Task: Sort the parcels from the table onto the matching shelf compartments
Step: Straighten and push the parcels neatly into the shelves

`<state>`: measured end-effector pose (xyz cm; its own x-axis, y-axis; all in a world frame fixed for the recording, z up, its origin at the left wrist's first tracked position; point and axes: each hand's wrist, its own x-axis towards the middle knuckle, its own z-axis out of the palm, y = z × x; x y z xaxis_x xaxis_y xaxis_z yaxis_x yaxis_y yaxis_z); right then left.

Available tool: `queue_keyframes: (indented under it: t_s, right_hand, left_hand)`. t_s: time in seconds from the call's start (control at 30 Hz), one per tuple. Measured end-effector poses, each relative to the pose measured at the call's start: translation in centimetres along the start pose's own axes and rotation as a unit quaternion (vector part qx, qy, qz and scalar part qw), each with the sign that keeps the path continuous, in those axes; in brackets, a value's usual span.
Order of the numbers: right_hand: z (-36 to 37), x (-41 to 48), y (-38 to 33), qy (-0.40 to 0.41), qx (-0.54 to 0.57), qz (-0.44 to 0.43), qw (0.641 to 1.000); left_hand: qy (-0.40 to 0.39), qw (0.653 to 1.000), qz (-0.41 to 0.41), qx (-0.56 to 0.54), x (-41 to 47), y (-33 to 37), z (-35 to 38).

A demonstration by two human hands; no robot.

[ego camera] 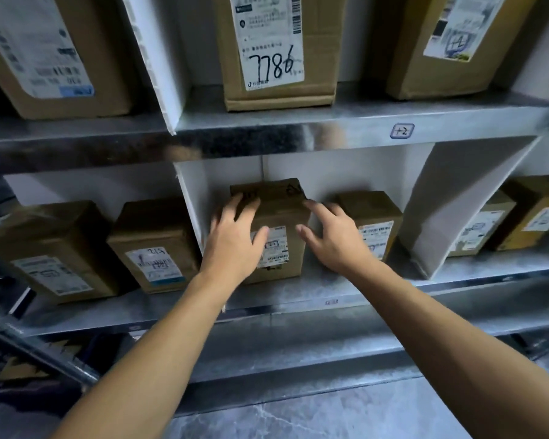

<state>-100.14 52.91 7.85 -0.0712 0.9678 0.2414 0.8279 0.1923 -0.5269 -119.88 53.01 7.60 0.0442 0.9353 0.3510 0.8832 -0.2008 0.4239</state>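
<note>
Two bare forearms reach up from the bottom edge, over the grey floor, to the lower shelf. At far left two brown boxes stand in the left bay, a big one and a smaller one marked 215, just beside each other. A white divider closes that bay. Right of it, in the middle bay, the left hand lies on the parcel with its fingers spread and nearly straight: fingertips at the upper left edge, thumb across the white label. It presses rather than pinches. The parcel stands upright on the shelf, just beside the divider, its top scrawled with black marker. Above it, on the upper shelf, stands a box with 7786 written on its label. The right hand is also spread, its forefinger at the parcel's top right corner and its thumb at the front edge; whether the palm touches I cannot tell. Next comes a second box in the same bay, near the parcel, under a tag reading +2. A slanted divider follows, then two more boxes in the right bay.
</note>
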Motion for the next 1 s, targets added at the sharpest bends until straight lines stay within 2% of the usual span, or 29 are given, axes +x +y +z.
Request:
queue_keyframes:
  t_s: [0.17, 0.27, 0.5, 0.73, 0.87, 1.0]
  right_hand:
    - [2.3, 2.9, 0.3, 0.006, 0.081, 0.008, 0.997]
    - [3.3, 3.2, 0.7, 0.023, 0.123, 0.007, 0.992]
    - [4.6, 2.9, 0.9, 0.063, 0.143, 0.0, 0.988]
    - [2.8, 2.8, 2.3, 0.044, 0.071, -0.043, 0.996]
    - [0.0, 2.8, 4.7, 0.079, 0.007, -0.056, 0.995]
    - [-3.1, 3.1, 9.0, 0.071, -0.076, -0.05, 0.993]
  left_hand:
    - [-0.017, 0.999, -0.01, -0.046, 1.4, -1.7, 1.3]
    - [-0.001, 0.997, -0.003, -0.072, 1.6, -2.2, 1.7]
    - [0.042, 0.996, 0.005, -0.076, 1.8, -2.9, 2.1]
    - [0.046, 0.998, -0.004, -0.047, 1.7, -1.0, 1.7]
    - [0.096, 0.992, 0.077, -0.036, 2.4, 2.1, 1.7]
    - [0.075, 0.987, 0.138, -0.03, 3.2, 6.4, 3.4]
